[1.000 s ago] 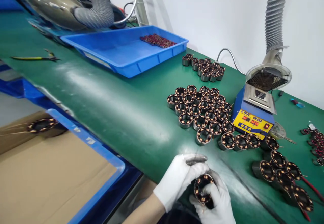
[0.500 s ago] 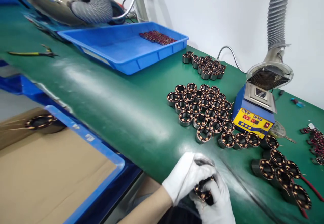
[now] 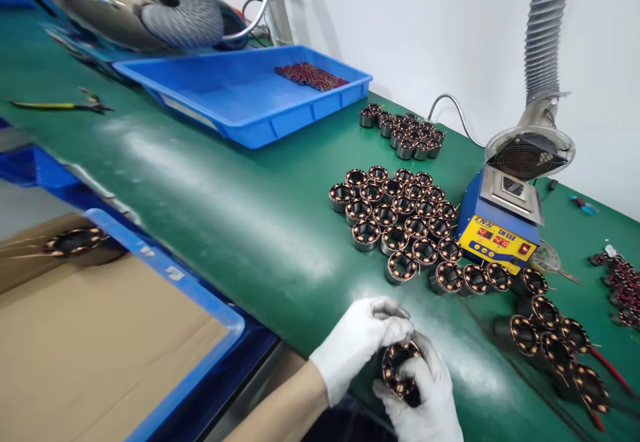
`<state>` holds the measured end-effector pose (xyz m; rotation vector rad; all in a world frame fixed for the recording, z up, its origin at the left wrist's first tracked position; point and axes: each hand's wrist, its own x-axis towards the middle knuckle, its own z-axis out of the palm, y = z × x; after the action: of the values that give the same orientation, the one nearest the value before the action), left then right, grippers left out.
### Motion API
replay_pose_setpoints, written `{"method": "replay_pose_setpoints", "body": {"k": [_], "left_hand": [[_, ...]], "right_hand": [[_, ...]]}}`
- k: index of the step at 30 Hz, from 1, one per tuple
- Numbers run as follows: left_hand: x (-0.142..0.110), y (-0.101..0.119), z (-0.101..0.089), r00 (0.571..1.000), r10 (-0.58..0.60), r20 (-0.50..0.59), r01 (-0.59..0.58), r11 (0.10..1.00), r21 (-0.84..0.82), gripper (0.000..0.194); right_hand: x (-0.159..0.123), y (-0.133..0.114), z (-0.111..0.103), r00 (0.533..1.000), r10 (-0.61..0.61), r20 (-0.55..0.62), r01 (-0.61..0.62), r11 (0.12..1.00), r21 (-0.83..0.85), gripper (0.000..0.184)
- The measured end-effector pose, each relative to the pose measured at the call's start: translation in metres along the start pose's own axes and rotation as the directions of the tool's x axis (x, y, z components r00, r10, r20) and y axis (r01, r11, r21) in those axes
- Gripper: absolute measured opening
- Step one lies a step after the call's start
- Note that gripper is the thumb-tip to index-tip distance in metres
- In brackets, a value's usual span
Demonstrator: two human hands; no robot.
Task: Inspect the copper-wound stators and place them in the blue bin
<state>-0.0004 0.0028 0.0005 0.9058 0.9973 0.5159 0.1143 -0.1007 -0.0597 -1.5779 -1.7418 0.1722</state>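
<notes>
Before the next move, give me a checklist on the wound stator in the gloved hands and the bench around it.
1. Copper-wound stator ring held by both hands: ok.
2. Left gloved hand grips its upper side: ok.
3. Right gloved hand supports it from below: ok.
4. Loose wire ends tidy: cannot tell.
5. Bare green bench mat ahead of the hands: ok.
6. Blue-and-yellow solder pot display lit: ok.

two gloved hands are in the lower middle of the frame, the left hand [image 3: 357, 345] and the right hand [image 3: 425, 395], with one wound stator [image 3: 397, 369] between them. on the table [image 3: 240, 229] the middle cluster of stators [image 3: 400, 219] has about twenty-five pieces. the small cluster [image 3: 403, 132] at upper middle has about a dozen, hard to count exactly. there is one blue tray [image 3: 240, 95], one solder pot [image 3: 500, 222] and one pair of pliers [image 3: 60, 103] at upper left.
</notes>
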Motion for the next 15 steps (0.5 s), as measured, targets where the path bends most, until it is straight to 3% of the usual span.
{"method": "replay_pose_setpoints", "body": {"k": [3, 7, 11, 15], "left_hand": [[-0.002, -0.002, 0.000, 0.996, -0.020, -0.091, 0.017, 0.999, -0.036, 0.029], [-0.007, 0.005, -0.008, 0.997, 0.066, -0.027, -0.065, 0.997, 0.045, 0.048], [-0.012, 0.009, -0.009, 0.999, 0.028, 0.017, -0.030, 0.983, 0.182, 0.034], [-0.012, 0.008, -0.002, 0.995, 0.078, -0.063, -0.062, 0.974, 0.218, 0.022]], "right_hand": [[0.004, -0.003, -0.001, 0.998, -0.058, 0.001, 0.058, 0.998, -0.001, 0.014], [0.008, -0.009, -0.002, 0.997, -0.056, -0.044, 0.057, 0.998, 0.016, 0.012], [0.006, -0.012, 0.001, 0.999, -0.017, -0.037, 0.018, 0.999, 0.038, 0.010], [0.002, -0.011, 0.002, 1.000, 0.003, -0.031, -0.001, 0.999, 0.049, 0.009]]}}
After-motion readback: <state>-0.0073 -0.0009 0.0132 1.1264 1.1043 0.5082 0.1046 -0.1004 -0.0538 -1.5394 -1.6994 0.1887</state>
